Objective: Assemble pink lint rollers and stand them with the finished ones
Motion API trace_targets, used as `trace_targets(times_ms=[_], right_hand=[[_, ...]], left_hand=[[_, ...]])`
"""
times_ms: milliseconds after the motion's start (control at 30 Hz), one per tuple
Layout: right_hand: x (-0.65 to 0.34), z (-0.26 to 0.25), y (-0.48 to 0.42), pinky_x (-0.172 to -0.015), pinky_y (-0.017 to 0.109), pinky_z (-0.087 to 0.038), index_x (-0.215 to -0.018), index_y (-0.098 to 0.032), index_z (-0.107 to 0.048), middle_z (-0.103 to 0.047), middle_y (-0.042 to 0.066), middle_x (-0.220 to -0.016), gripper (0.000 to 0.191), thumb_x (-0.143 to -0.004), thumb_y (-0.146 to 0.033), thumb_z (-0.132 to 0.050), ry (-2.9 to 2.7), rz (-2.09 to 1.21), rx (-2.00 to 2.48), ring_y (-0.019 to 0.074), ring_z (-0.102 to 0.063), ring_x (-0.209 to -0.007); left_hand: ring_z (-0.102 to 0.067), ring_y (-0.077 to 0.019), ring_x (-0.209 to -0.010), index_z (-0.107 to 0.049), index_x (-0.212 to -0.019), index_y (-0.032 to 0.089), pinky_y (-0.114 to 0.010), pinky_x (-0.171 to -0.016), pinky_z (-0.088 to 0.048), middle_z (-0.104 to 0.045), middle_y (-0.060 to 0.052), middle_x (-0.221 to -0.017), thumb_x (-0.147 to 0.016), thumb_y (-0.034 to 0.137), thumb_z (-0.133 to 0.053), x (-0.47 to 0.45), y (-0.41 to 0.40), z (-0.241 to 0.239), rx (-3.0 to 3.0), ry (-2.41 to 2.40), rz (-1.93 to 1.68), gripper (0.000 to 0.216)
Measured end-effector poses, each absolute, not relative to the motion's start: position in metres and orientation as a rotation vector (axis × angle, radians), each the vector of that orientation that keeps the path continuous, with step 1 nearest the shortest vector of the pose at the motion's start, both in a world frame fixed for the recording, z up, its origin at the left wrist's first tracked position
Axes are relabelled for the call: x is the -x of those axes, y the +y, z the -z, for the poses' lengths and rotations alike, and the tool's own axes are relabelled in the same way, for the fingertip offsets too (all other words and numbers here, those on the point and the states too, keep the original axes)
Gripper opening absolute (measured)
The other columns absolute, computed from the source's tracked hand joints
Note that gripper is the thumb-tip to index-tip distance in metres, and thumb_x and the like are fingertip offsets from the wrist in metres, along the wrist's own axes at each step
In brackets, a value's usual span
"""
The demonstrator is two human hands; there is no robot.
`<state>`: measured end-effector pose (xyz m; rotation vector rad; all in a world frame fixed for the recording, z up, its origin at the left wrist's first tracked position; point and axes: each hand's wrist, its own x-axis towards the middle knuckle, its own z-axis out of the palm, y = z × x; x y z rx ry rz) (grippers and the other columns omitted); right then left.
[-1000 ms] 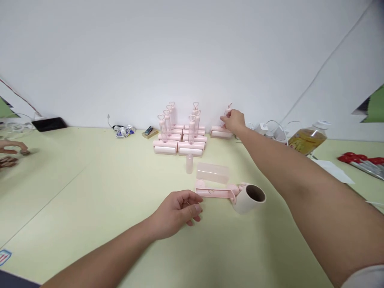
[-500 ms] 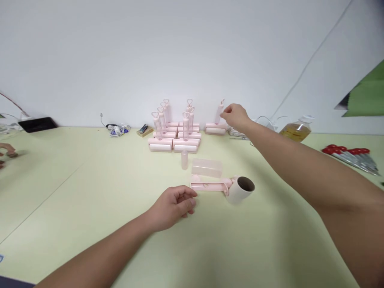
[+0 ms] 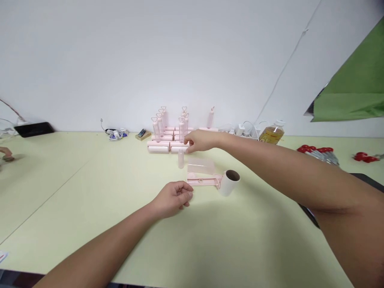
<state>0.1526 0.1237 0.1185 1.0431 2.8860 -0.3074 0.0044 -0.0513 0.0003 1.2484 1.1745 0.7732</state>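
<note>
My left hand (image 3: 172, 196) rests on the pale green table (image 3: 90, 192) with its fingers curled loosely, close to the handle end of a pink lint roller (image 3: 216, 181) lying on its side. My right hand (image 3: 199, 141) reaches across, its fingers pinched together just above a small translucent tube (image 3: 180, 158) that stands upright. A clear pink cover (image 3: 200, 165) lies between the tube and the roller. Behind them, several assembled pink rollers (image 3: 168, 134) with heart-topped handles stand by the wall, and one more (image 3: 210, 119) stands apart to the right.
Cables and a small box (image 3: 142, 133) lie along the wall to the left. A bottle of yellow liquid (image 3: 271, 133) and white plugs are at the right, with red-handled tools (image 3: 318, 153) beyond. Another person's hand (image 3: 5, 153) shows at the far left edge. A green sheet (image 3: 354, 88) hangs upper right.
My right hand let go of the lone roller by the wall and came back toward me, down over the small tube. My left hand stayed beside the lying roller.
</note>
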Motion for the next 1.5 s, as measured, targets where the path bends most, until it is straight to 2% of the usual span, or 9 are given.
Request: trace_targets(times_ms=[133,333,600,800,967,1167,1333,1400,1500], right_hand=[[-0.134,-0.114,0.123,-0.067,0.029,-0.043,-0.118,-0.018,-0.062,-0.066,0.011,-0.111,0.049,-0.076,-0.042,-0.068,2.875,0.353,-0.966,0.0246,-0.062,-0.092],[-0.121,-0.109,0.118,-0.066,0.029,-0.041,-0.102,-0.016,-0.07,-0.069,0.011,-0.103,0.03,-0.08,-0.035,-0.064,2.882,0.235,-0.904,0.0233,-0.062,-0.087],[-0.122,-0.112,0.11,-0.065,0.029,-0.039,-0.096,-0.017,-0.072,-0.07,0.009,-0.093,0.022,-0.08,-0.03,-0.063,2.919,0.178,-0.914,0.0221,-0.062,-0.081],[-0.13,-0.135,0.083,-0.061,0.027,-0.036,-0.088,-0.017,-0.07,-0.069,0.006,-0.087,0.018,-0.082,-0.031,-0.06,3.017,0.284,-0.876,0.0174,-0.057,-0.072],[-0.135,-0.142,0.053,-0.056,0.027,-0.034,-0.083,-0.017,-0.067,-0.066,0.004,-0.08,0.018,-0.082,-0.033,-0.059,2.997,0.371,-0.781,0.015,-0.053,-0.065],[-0.144,-0.143,0.032,-0.056,0.025,-0.032,-0.083,-0.018,-0.065,-0.064,0.002,-0.077,0.021,-0.086,-0.036,-0.054,3.033,0.505,-0.706,0.0132,-0.05,-0.063],[-0.185,-0.149,0.054,-0.055,0.024,-0.032,-0.076,-0.018,-0.06,-0.059,0.001,-0.072,0.024,-0.088,-0.035,-0.048,3.11,0.565,-1.119,0.0124,-0.048,-0.062],[-0.209,-0.141,0.07,-0.055,0.024,-0.032,-0.073,-0.018,-0.059,-0.058,0.0,-0.07,0.017,-0.083,-0.031,-0.052,2.988,0.592,-1.352,0.0121,-0.048,-0.061],[-0.244,-0.114,0.088,-0.053,0.024,-0.032,-0.074,-0.019,-0.06,-0.057,0.0,-0.069,0.009,-0.074,-0.027,-0.057,2.729,0.617,-1.44,0.0127,-0.047,-0.059]], left_hand=[[-0.061,-0.0143,-0.067,-0.062,-0.09,0.018,-0.021,-0.052,-0.044,-0.059,-0.002,-0.074,-0.079,0.043,-0.062,-0.003,-0.051,-0.003,-1.316,1.22,-0.772,0.027],[-0.056,-0.012,-0.058,-0.061,-0.076,0.016,-0.023,-0.052,-0.041,-0.054,0.001,-0.066,-0.08,0.039,-0.057,0.002,-0.046,-0.008,-1.402,1.366,-0.896,0.023],[-0.055,-0.013,-0.057,-0.059,-0.074,0.017,-0.025,-0.056,-0.042,-0.055,0.001,-0.064,-0.081,0.042,-0.054,0.012,-0.038,-0.009,-1.43,1.449,-1.053,0.026],[-0.053,-0.0132,-0.064,-0.061,-0.09,0.018,-0.025,-0.06,-0.042,-0.06,0.0,-0.076,-0.082,0.042,-0.056,0.016,-0.037,-0.016,-1.524,1.549,-1.27,0.026],[-0.047,-0.0108,-0.061,-0.058,-0.106,0.02,-0.024,-0.06,-0.039,-0.055,0.0,-0.084,-0.083,0.042,-0.058,0.016,-0.042,-0.02,-1.704,1.579,-1.328,0.031],[-0.044,-0.0122,-0.064,-0.065,-0.093,0.021,-0.025,-0.063,-0.037,-0.046,0.001,-0.075,-0.083,0.04,-0.06,0.013,-0.046,-0.02,-1.929,1.535,-1.292,0.023],[-0.042,-0.0118,-0.063,-0.065,-0.087,0.019,-0.024,-0.061,-0.035,-0.043,0.002,-0.072,-0.079,0.039,-0.063,0.012,-0.043,-0.018,-1.789,1.52,-1.279,0.021],[-0.041,-0.0113,-0.062,-0.063,-0.084,0.019,-0.023,-0.059,-0.034,-0.043,0.003,-0.069,-0.078,0.039,-0.063,0.012,-0.041,-0.017,-1.707,1.503,-1.257,0.021],[-0.041,-0.0108,-0.059,-0.061,-0.081,0.019,-0.023,-0.057,-0.033,-0.043,0.005,-0.065,-0.076,0.039,-0.063,0.013,-0.039,-0.016,-1.646,1.521,-1.201,0.021]])
